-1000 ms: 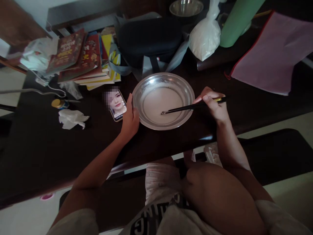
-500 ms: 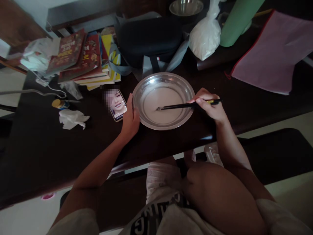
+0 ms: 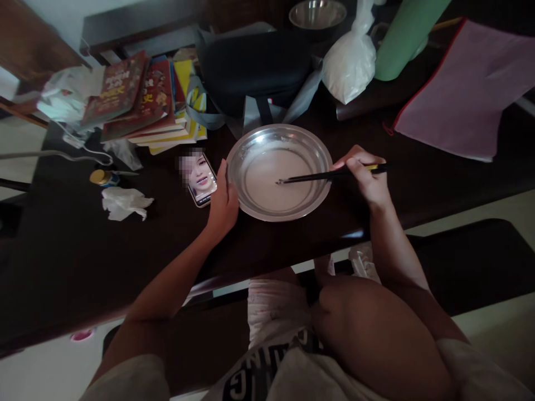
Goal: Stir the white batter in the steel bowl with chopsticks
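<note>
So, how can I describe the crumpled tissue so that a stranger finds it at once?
On the dark wooden table, look left of the lit smartphone. The crumpled white tissue lies just below a small yellow-capped bottle; it alone is white, wrinkled and shapeless.

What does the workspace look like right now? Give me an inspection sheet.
Surface: dark table, crowded along its far side.
Job's things: metal bowl holding pale liquid; chopsticks, tips in the liquid.
Clutter: phone with lit screen, book stack, crumpled tissue, black case, white bag, green bottle, pink pouch.
Grippers: left hand against the bowl's left rim; right hand gripping the chopsticks.
Cables: white cord near the books.
Surroundings: second metal bowl at the far edge; pale floor below.
</note>
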A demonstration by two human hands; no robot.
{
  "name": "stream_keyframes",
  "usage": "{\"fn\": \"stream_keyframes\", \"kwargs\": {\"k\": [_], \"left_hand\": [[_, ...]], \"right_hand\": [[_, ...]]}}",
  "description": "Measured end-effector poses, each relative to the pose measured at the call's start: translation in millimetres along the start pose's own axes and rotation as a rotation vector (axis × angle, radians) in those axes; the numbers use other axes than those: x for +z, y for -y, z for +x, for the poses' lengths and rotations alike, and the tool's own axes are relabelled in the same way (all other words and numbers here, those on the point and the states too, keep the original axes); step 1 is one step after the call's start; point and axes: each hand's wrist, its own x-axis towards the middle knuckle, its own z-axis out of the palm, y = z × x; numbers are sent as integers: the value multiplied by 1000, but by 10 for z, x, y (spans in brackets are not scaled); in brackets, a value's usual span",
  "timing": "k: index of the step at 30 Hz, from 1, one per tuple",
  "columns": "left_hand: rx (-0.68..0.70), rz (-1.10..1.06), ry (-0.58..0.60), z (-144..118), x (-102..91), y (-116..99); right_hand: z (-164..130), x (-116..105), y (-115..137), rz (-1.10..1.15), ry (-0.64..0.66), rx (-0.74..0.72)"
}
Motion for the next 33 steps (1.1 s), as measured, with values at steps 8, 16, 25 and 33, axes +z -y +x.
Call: {"fn": "stream_keyframes", "kwargs": {"k": [8,16,25,33], "left_hand": [[-4,24,4,1,6,-5],[-3,18,-2,1,5,-18],[-14,43,13,-3,-12,-49],[-19,40,21,-7,-14,-65]], "right_hand": [[4,7,2,-65,100,-21],[-13,5,13,-1,136,31],[-7,-3,17,24,72,21],[-14,-5,1,5,-41,42]]}}
